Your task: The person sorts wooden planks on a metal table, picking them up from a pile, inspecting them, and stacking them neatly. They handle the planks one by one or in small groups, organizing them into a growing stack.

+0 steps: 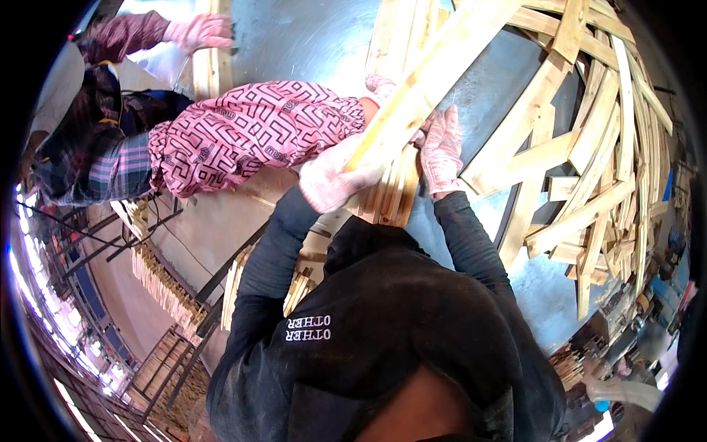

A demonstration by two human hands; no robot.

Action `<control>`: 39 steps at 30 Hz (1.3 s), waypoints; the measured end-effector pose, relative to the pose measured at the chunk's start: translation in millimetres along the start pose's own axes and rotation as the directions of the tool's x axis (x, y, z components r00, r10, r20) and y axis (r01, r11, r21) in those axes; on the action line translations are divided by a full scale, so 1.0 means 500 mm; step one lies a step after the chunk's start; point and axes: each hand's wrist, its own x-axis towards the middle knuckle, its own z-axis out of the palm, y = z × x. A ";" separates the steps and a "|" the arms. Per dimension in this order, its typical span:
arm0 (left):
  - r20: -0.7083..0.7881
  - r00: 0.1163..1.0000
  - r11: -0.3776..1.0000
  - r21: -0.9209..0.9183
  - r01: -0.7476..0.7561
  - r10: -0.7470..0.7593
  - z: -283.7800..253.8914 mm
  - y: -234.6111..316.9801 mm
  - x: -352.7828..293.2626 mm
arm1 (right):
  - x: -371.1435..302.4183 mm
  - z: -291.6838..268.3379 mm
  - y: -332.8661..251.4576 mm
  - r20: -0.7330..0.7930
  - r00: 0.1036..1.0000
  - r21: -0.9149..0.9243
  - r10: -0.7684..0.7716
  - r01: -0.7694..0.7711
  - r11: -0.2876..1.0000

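My left hand (335,177), in a pale pink work glove, is closed around the near end of a long wooden slat (427,85). The slat slants up and away to the right. Beside its right edge is my right hand (442,151), gloved alike, with fingers stretched out and the thumb toward the wood. Whether it touches the slat I cannot tell. Below and between my hands lies a bundle of slats (398,191) set side by side. A co-worker's arm in a pink patterned sleeve (258,132) reaches in from the left; that gloved hand (379,87) is partly behind my slat.
A large loose pile of slats (589,169) covers the right side of the metal table (479,96). More slats lie at the far edge. The co-worker's other gloved hand (202,33) is at the upper left. Stacked slats (166,283) stand lower left, near dark metal bars.
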 end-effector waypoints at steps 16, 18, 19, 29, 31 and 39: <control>-0.188 0.979 0.983 -0.146 -0.111 0.082 0.103 -0.072 0.023 | 0.059 -0.297 0.066 -0.043 0.865 -0.168 0.501 -0.500 0.849; -0.320 0.946 0.998 0.045 -0.034 0.046 0.081 -0.092 0.048 | 0.011 -0.339 0.038 0.055 0.875 -0.130 0.480 -0.471 0.873; -0.373 0.927 0.988 0.153 0.034 0.026 0.063 -0.104 0.064 | -0.015 -0.348 0.051 0.076 0.856 -0.190 0.512 -0.492 0.850; -0.585 0.745 0.403 0.796 0.451 0.322 -0.077 -0.171 0.097 | -0.032 -0.276 0.113 -0.168 0.737 -0.378 0.655 -0.662 0.647; -0.541 0.720 0.714 0.694 0.090 0.435 -0.017 -0.241 0.100 | -0.048 -0.303 0.125 -0.180 0.747 -0.378 0.640 -0.654 0.656; -0.360 0.931 0.481 0.808 0.341 -0.056 0.224 -0.179 0.100 | -0.249 -0.424 0.181 0.017 0.706 -0.521 0.708 -0.598 0.609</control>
